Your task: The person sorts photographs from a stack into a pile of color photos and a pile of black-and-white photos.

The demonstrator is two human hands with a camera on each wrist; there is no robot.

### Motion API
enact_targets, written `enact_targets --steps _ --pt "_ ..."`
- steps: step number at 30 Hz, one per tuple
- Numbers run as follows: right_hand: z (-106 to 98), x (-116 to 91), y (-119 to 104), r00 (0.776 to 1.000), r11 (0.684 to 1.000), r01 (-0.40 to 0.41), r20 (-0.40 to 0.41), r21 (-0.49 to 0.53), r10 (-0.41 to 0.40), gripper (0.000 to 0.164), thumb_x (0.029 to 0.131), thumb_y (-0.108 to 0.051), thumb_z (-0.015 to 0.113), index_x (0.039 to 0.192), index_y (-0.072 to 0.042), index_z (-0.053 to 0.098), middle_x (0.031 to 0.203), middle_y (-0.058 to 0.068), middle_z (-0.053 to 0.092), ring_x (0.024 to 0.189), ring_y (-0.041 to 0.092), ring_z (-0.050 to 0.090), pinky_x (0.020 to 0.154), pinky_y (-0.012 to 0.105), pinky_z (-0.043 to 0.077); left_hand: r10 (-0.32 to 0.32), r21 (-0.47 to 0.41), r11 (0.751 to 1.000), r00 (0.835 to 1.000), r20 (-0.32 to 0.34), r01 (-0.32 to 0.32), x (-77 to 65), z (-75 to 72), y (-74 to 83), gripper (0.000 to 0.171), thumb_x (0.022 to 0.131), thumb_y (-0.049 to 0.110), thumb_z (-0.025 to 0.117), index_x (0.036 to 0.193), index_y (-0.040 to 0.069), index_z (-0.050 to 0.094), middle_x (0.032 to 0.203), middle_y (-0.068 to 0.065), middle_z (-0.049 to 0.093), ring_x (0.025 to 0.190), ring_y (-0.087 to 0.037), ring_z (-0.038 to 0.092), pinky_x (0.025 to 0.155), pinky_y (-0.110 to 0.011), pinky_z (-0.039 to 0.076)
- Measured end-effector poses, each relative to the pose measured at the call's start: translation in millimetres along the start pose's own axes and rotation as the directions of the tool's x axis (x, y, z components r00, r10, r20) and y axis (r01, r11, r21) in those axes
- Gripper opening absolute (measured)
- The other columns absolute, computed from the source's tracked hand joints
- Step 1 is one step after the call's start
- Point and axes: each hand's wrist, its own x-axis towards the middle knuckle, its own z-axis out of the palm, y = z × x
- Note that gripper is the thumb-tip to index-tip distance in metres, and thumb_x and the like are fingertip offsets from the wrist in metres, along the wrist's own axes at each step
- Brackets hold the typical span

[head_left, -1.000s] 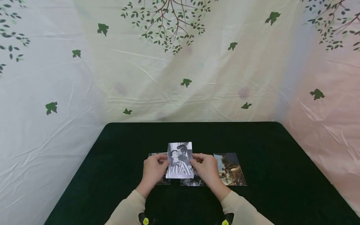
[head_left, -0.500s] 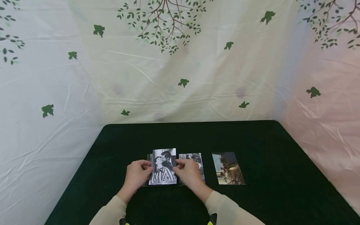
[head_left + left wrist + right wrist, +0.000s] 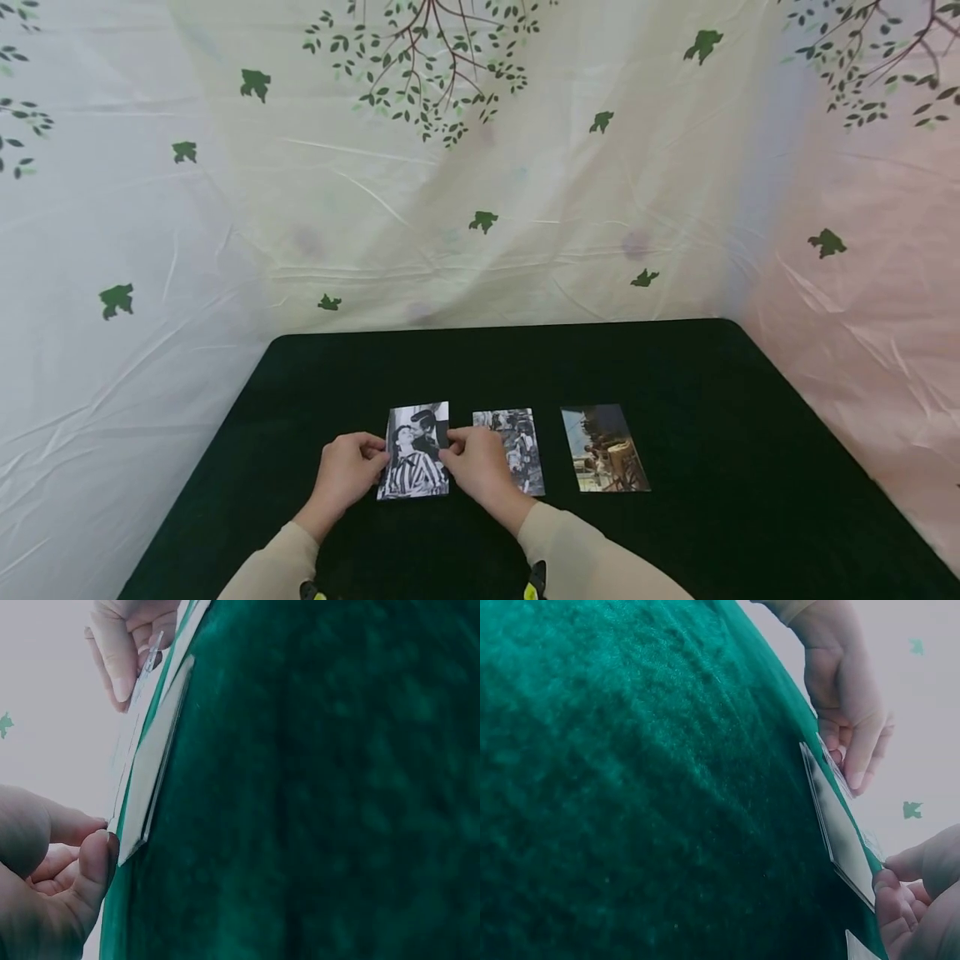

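Observation:
A black-and-white photo card (image 3: 415, 454), showing figures in striped and dark clothes, is held by its two side edges. My left hand (image 3: 347, 475) pinches the left edge between thumb and fingers. On the opposite edge, the thumb and fingers of my right hand (image 3: 483, 471) do the same. Both wrist views show the card nearly edge-on, just above a thin stack of cards (image 3: 155, 769) on the table. From the head view that stack is hidden under the held card. Beside it lies a second black-and-white photo card (image 3: 521, 450), partly covered by my right hand.
A colour photo card (image 3: 606, 450) with a drum-like shape lies farther right in the row. Dark green velvet cloth (image 3: 712, 533) covers the table. Behind and at the sides hangs a pale curtain (image 3: 420, 267) with printed branches and green leaf-like shapes.
Both hands have carried the held card left and down, from between the left and middle cards to over the left one, which it now covers. The middle card is more exposed.

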Motion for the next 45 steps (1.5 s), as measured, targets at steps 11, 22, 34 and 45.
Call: enact_targets --steps 11,22,34,45 --pt "12.1 6.4 0.1 0.999 0.997 -0.005 -0.034 -0.076 0.002 0.031 0.082 -0.012 0.075 0.112 -0.004 0.070 0.073 -0.008 0.060 0.061 0.004 0.052 0.056 0.022 0.044 0.019 0.019 1.000 1.000 -0.012 -0.019 3.3 -0.2 -8.6 0.014 0.085 0.009 0.070 0.098 0.003 0.070 0.077 0.000 0.065 0.062 -0.011 0.059 0.056 -0.027 0.050" --pt "13.9 5.2 1.1 0.998 0.995 -0.056 -0.002 -0.077 0.056 0.034 0.082 -0.011 0.075 0.114 -0.004 0.069 0.072 -0.007 0.057 0.059 0.007 0.052 0.052 0.023 0.044 -0.004 0.037 0.999 1.000 0.008 0.003 3.2 2.5 -9.8 0.014 0.086 0.009 0.070 0.099 0.003 0.070 0.077 -0.001 0.064 0.062 -0.010 0.059 0.057 -0.028 0.051" --pt "15.6 2.7 1.4 0.999 0.995 -0.031 0.018 -0.090 0.033 0.030 0.084 -0.010 0.073 0.113 -0.001 0.069 0.071 -0.005 0.058 0.059 0.007 0.052 0.052 0.023 0.045 -0.034 0.037 0.999 0.999 0.042 0.032 5.3 2.6 -12.2 0.012 0.086 0.008 0.070 0.097 0.004 0.071 0.078 -0.001 0.064 0.063 -0.011 0.060 0.058 -0.029 0.051" --pt "21.2 1.9 2.9 0.996 0.988 0.000 -0.083 -0.154 -0.013 0.025 0.083 -0.010 0.074 0.106 -0.002 0.073 0.076 -0.002 0.066 0.060 0.004 0.052 0.052 0.022 0.043 -0.023 0.033 0.999 0.998 0.057 0.021 7.4 1.8 -10.4 0.011 0.085 0.009 0.072 0.095 0.005 0.073 0.079 -0.001 0.065 0.063 -0.011 0.060 0.058 -0.029 0.051"
